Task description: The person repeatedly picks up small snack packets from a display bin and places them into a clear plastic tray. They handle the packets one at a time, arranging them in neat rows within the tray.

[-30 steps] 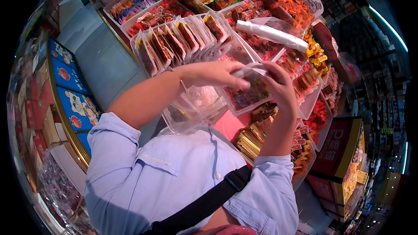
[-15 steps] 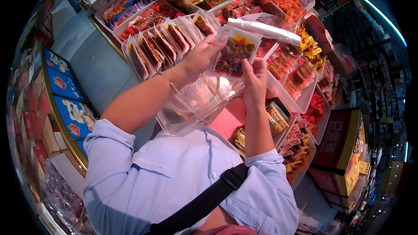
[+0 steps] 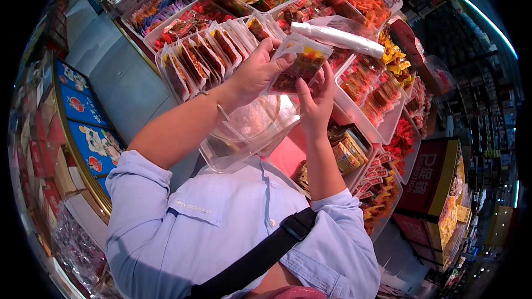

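Note:
Between my two hands is a flat snack packet (image 3: 303, 65) with clear edges and a yellow and dark red front, tilted over the display. My left hand (image 3: 254, 75) pinches its left edge between thumb and fingers. At its lower right, my right hand (image 3: 317, 98) has the thumb on the front and the fingers behind. Similar packets (image 3: 204, 58) stand upright in a row just left of my left hand. Below the held packet lies a clear plastic tub (image 3: 230, 149) with see-through plastic in it.
A rolled white plastic bag (image 3: 343, 40) lies beyond my hands. Trays of orange-wrapped snacks (image 3: 354, 0), reddish packets (image 3: 368, 91) and gold packets (image 3: 349, 152) surround the tub. Blue printed boxes (image 3: 91, 116) line the left; a dark red display stand (image 3: 429, 180) is at right.
The packet has tipped so that its front is seen more slantwise. My right hand has shifted slightly left, its fingers moving further behind the packet.

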Available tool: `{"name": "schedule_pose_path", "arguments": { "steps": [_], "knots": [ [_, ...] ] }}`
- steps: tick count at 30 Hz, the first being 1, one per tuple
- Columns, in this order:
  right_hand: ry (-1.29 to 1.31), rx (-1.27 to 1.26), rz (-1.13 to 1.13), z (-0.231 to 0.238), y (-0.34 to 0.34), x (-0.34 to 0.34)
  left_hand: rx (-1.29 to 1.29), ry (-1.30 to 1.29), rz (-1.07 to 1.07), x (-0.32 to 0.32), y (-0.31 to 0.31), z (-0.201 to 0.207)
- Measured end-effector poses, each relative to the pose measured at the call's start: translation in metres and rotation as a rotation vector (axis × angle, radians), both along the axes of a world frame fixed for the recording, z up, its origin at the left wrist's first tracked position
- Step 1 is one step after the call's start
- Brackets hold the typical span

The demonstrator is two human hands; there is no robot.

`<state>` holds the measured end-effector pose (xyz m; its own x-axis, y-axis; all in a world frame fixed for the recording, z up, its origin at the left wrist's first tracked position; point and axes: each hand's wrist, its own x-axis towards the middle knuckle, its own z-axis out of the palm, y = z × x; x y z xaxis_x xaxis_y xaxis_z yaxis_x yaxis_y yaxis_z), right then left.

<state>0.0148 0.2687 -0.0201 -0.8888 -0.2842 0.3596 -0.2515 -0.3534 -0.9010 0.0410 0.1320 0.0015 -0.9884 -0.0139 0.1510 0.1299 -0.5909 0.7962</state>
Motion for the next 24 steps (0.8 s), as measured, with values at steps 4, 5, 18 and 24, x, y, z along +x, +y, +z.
{"name": "schedule_pose_path", "arguments": {
  "steps": [4,5,18,24],
  "knots": [
    [0.111,0.103,-0.053,0.0,-0.005,0.005,-0.033,-0.001,-0.001,0.003,0.0,0.008],
    [0.062,0.1,-0.025,-0.002,-0.004,0.005,-0.065,0.02,0.004,0.002,0.0,0.005],
    [-0.24,-0.187,0.08,-0.001,0.004,0.0,-0.008,0.016,-0.02,0.007,0.002,0.013],
    [-0.307,-0.358,0.209,-0.002,0.024,-0.013,0.254,0.0,-0.228,0.003,-0.005,0.007]
  ]
}}
